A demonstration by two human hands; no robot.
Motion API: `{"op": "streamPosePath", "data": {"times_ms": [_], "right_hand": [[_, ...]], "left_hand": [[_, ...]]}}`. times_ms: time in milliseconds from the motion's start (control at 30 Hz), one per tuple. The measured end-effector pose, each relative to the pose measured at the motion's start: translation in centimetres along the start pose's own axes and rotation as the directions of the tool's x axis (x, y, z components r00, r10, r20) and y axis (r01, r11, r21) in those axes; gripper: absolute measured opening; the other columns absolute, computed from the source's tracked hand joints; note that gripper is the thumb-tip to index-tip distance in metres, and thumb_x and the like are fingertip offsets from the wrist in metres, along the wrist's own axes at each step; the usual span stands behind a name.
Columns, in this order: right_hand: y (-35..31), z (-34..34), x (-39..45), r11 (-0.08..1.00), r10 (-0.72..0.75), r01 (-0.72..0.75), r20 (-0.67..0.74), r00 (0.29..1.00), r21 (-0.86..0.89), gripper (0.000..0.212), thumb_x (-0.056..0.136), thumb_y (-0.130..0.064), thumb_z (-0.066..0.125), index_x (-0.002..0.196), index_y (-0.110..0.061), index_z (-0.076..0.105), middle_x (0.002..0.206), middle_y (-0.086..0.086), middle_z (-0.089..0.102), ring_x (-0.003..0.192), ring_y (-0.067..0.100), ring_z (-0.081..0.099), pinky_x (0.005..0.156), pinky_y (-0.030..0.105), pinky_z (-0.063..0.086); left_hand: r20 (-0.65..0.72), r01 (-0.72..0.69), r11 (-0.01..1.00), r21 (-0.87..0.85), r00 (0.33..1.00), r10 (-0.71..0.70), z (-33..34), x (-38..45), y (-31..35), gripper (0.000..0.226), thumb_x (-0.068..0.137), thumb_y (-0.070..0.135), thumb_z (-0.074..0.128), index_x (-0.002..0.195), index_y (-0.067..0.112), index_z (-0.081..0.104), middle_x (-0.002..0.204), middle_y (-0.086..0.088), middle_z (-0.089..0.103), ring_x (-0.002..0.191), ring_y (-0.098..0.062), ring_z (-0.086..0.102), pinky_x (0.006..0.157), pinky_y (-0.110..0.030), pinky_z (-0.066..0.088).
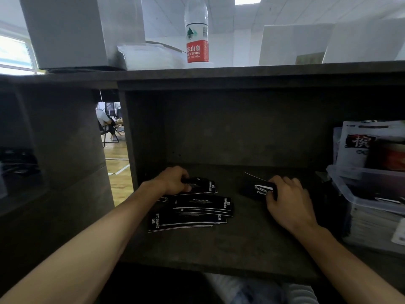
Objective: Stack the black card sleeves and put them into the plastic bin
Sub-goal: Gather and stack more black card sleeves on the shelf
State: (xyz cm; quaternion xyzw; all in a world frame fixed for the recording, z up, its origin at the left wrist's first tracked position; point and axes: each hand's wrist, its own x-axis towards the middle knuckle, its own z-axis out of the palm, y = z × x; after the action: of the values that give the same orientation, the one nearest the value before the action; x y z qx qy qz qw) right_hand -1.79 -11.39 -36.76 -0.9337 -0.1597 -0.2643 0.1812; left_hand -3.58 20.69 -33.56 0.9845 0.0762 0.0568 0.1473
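As seen — both hands (pixel 175 179) gripping sleeves (pixel 202 208)

two hands, left hand (pixel 175 179) and right hand (pixel 289 202), one loose pile of black card sleeves (pixel 197 209), exact count unclear, one sleeve bundle (pixel 257 189) under right hand, one clear plastic bin (pixel 341 189), one water bottle (pixel 196 31)

Black card sleeves (pixel 197 210) fanned loose on shelf floor, white print up; clear plastic bin (pixel 350 194) at right.
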Motion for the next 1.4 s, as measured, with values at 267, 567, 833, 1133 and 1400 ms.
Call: {"op": "streamPosePath", "data": {"times_ms": [267,567,833,1133,1400], "right_hand": [[0.1,0.3,0.1,1.0,-0.012,0.012,-0.015,1.0,-0.002,0.033,0.092,-0.029,0.059,0.124,-0.025,0.054,0.118,0.001,0.06,0.107,0.017,0.051,0.089,0.04,0.05],[0.2,0.4,0.2,1.0,0.008,-0.008,-0.012,1.0,0.006,0.032,0.092,-0.029,0.058,0.124,-0.024,0.054,0.117,0.001,0.06,0.106,0.017,0.051,0.09,0.041,0.05],[0.3,0.8,0.5,0.999,0.03,-0.029,-0.027,0.999,0.042,0.025,0.096,-0.035,0.048,0.117,-0.025,0.056,0.112,0.001,0.061,0.102,0.016,0.051,0.088,0.042,0.051],[0.2,0.9,0.6,0.998,-0.026,0.028,-0.036,0.999,0.05,0.023,0.093,-0.043,0.056,0.112,-0.03,0.056,0.106,-0.005,0.059,0.097,0.009,0.047,0.082,0.033,0.048],[0.1,0.7,0.4,0.997,-0.074,0.075,-0.028,0.997,0.012,0.026,0.095,-0.033,0.056,0.12,-0.027,0.055,0.112,-0.003,0.058,0.1,0.012,0.045,0.083,0.033,0.044]], "left_hand": [[-0.34,-0.128,0.955,-0.266,0.94,0.032,0.7,-0.4,-0.1,0.022,0.081,0.019,0.078,0.082,0.027,0.057,0.09,0.004,0.064,0.089,-0.014,0.063,0.076,-0.028,0.05],[-0.238,-0.291,0.9,-0.325,0.946,0.22,0.8,-1.6,3.1,0.027,0.091,0.019,0.063,0.074,0.02,0.042,0.08,-0.01,0.063,0.072,-0.012,0.063,0.066,-0.043,0.05],[-0.215,-0.514,0.851,-0.104,0.847,0.485,1.6,-2.6,6.8,0.02,0.089,0.012,0.063,0.097,0.03,0.063,0.103,0.015,0.055,0.106,-0.006,0.051,0.094,-0.024,0.039],[-0.317,-0.526,0.849,-0.047,0.814,0.487,3.4,-2.1,12.2,0.04,0.085,0.0,0.063,0.111,0.026,0.048,0.125,0.007,0.036,0.112,-0.012,0.048,0.094,-0.028,0.049],[-0.266,-0.494,0.791,-0.361,0.868,0.42,5.6,-1.8,14.5,0.062,0.086,-0.003,0.058,0.134,0.031,0.041,0.151,0.01,0.021,0.131,-0.002,0.026,0.099,-0.008,0.027]]}}
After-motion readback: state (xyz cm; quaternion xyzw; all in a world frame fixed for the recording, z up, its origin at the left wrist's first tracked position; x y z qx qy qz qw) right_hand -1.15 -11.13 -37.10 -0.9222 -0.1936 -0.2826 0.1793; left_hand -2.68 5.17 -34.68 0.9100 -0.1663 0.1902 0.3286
